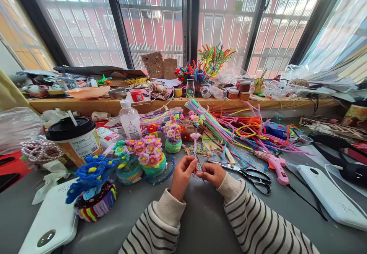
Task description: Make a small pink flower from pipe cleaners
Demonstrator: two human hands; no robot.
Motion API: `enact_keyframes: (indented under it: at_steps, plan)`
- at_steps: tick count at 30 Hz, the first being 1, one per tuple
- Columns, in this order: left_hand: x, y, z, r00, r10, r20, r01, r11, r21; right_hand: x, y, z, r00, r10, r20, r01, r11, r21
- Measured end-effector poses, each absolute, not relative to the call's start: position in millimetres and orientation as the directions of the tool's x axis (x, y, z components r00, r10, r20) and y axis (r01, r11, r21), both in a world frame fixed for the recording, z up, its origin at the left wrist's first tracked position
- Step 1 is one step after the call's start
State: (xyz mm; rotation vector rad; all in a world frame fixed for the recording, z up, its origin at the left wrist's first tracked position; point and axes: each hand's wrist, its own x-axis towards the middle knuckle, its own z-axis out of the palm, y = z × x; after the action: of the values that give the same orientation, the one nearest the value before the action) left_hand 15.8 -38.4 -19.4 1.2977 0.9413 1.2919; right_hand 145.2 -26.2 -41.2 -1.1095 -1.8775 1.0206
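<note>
Your striped sleeves (200,223) sat nearest, both wrists resting on the grey table (200,204). Just beyond them your left hand (182,175) and right hand (213,173) met, fingertips of each pinched on the thin stem of a pink pipe-cleaner flower (195,136), which stood upright between them with its small bloom above your knuckles. Judging by that bare stem, the flower head looked formed while the stalk was unfinished and it had no base yet. Scissors (252,175) lay just right of your right hand, a pink glue gun (276,167) beyond them. To your left stood finished flower pots (149,158) and a blue one (93,187), so several pieces seemed done. Farther back lay loose pipe cleaners (229,126), a water bottle (130,120) and a lidded cup (74,137), then the cluttered wooden shelf (160,103) under the window.
</note>
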Motion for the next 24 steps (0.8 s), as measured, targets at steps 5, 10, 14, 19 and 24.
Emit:
enact_keyframes:
  at_steps: [5, 10, 14, 19, 24]
  plan:
    - [15.7, -38.6, -19.5, 0.106, 0.975, 0.197, -0.098, -0.187, 0.977, 143.3, -26.5, -41.1, -0.492, 0.866, 0.086, 0.251, 0.236, -0.939]
    - [15.7, -38.9, -18.3, 0.121, 0.972, 0.199, -0.103, -0.187, 0.977, 147.8, -26.5, -39.5, -0.603, 0.787, 0.129, 0.209, 0.313, -0.927]
    - [15.5, -39.3, -17.3, 0.133, 0.973, 0.189, -0.124, -0.173, 0.977, 148.9, -29.3, -39.6, -0.648, 0.746, 0.157, 0.201, 0.366, -0.909]
    - [15.4, -39.1, -18.0, 0.102, 0.976, 0.191, -0.151, -0.175, 0.973, 144.5, -32.7, -41.3, -0.601, 0.767, 0.226, 0.27, 0.461, -0.845]
    - [15.3, -39.2, -18.9, 0.101, 0.973, 0.209, -0.137, -0.195, 0.971, 142.3, -30.6, -48.7, -0.516, 0.826, 0.227, 0.367, 0.453, -0.812]
